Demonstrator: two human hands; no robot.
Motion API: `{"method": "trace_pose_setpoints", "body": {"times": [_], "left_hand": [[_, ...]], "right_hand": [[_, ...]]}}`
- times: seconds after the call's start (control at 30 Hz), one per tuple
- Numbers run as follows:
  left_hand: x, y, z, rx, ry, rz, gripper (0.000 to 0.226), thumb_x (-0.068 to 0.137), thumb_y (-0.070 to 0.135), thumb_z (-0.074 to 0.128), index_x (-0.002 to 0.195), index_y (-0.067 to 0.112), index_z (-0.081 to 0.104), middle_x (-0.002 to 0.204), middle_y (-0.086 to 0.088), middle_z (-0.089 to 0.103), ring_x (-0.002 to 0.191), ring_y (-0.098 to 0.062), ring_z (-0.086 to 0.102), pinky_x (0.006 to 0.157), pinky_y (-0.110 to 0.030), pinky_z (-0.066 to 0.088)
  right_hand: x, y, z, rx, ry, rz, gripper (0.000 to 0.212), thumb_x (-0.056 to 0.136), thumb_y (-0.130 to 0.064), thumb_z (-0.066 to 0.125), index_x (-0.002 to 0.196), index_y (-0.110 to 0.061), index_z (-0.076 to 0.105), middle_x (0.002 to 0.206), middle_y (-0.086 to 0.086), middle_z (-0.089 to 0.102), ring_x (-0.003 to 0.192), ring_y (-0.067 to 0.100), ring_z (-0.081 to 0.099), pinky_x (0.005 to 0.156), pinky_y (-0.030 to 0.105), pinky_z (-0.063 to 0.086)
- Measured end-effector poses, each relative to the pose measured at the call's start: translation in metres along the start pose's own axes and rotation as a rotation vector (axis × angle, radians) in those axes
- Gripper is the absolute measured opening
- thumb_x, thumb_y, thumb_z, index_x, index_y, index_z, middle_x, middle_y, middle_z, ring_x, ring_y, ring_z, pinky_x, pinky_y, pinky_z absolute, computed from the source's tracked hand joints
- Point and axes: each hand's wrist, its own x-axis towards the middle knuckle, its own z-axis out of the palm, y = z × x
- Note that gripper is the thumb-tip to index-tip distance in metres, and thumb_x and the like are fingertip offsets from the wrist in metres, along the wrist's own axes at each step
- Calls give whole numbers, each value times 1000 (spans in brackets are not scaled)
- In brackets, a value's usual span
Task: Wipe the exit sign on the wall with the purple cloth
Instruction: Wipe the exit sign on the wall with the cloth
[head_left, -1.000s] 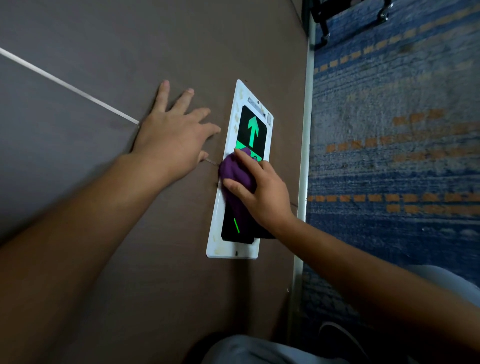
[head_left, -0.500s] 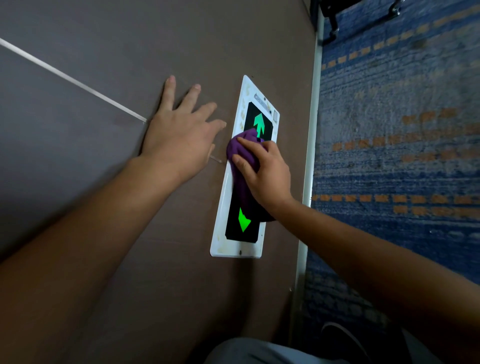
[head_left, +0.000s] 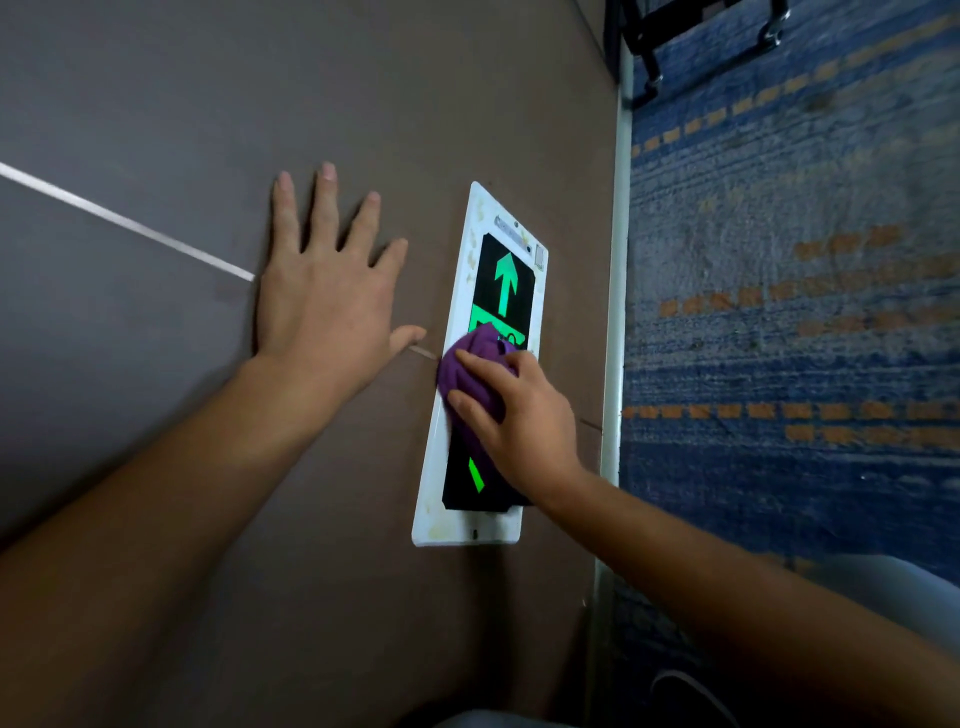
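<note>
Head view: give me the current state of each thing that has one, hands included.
exit sign: lit green, mounted on wall, middle covered by the cloth
purple cloth: bunched, pressed on the sign
right hand: grips the cloth
left hand: flat on wall, fingers spread, beside the sign

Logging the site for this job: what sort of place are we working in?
Likely a corridor in a hotel or office building: a lit exit sign mounted low on a brown panelled wall, just above blue patterned carpet, with a metal skirting strip.
</note>
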Motion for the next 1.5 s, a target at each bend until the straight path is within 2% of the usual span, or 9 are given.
{"method": "trace_pose_setpoints", "body": {"times": [0.2, 0.43, 0.57, 0.73, 0.83, 1.0, 1.17, 1.37, 1.5], "left_hand": [[5, 5, -2, -2, 1, 13, 85, 82, 81, 32, 153, 34, 38, 167, -7, 22, 153, -45, 5, 118, -71, 4], [8, 11, 1, -17, -8, 9, 78, 83, 77, 39, 149, 35, 45, 166, -8, 26, 152, -51, 5, 118, -73, 2], [8, 12, 0, -11, -14, 10, 77, 84, 76, 39, 150, 36, 43, 167, -8, 24, 151, -52, 3, 117, -73, 2], [10, 8, 0, -9, -36, 31, 78, 81, 79, 41, 147, 37, 47, 166, -6, 28, 152, -50, 5, 117, -73, 3], [8, 9, 1, -13, -30, 28, 78, 81, 78, 42, 146, 37, 48, 165, -6, 29, 152, -49, 6, 117, -73, 3], [10, 9, -2, -70, -25, 26, 75, 83, 75, 41, 148, 38, 44, 166, -4, 27, 154, -44, 3, 118, -72, 1], [12, 8, -1, -92, -35, 39, 74, 83, 74, 46, 148, 38, 44, 167, -4, 25, 154, -44, 3, 119, -70, 3], [11, 7, 2, -107, -28, 30, 74, 83, 75, 45, 147, 38, 45, 166, -4, 28, 154, -42, 5, 120, -69, 1], [12, 6, 1, -156, -6, 37, 73, 82, 72, 51, 145, 35, 50, 163, -4, 34, 154, -41, 8, 120, -68, 0]], "right_hand": [[68, 0, -17, -100, 31, -70, 46, 96, -56, 53, 139, -41, 56, 120, 2, 56, 94, 22, 64, 75, 37, 57], [151, 0, -21, -84, 28, 104, 45, 97, -55, 54, 139, -41, 57, 120, 5, 60, 113, 26, 60, 89, 36, 49], [122, -7, -21, -40, -13, 100, 48, 98, -52, 55, 144, -39, 54, 132, 6, 55, 118, 27, 58, 93, 37, 49], [60, -7, -20, 18, -99, 22, 52, 96, -51, 59, 145, -38, 51, 126, 4, 54, 108, 24, 60, 89, 42, 54], [60, -7, -19, 22, -79, 32, 49, 96, -51, 58, 143, -39, 53, 124, 2, 55, 106, 21, 60, 86, 40, 55], [133, -10, -25, -35, -23, 109, 44, 95, -48, 60, 139, -39, 58, 123, 7, 57, 113, 27, 60, 90, 35, 49], [203, -7, -39, -73, -129, 105, 49, 95, -42, 61, 143, -30, 57, 136, 7, 62, 123, 26, 59, 104, 39, 47], [133, -3, -40, -86, -191, 3, 53, 94, -46, 63, 145, -35, 52, 132, 9, 57, 118, 29, 58, 92, 35, 48], [72, -5, -38, -30, -273, -59, 57, 95, -46, 61, 149, -37, 44, 132, 4, 50, 110, 26, 59, 91, 44, 54]]}}
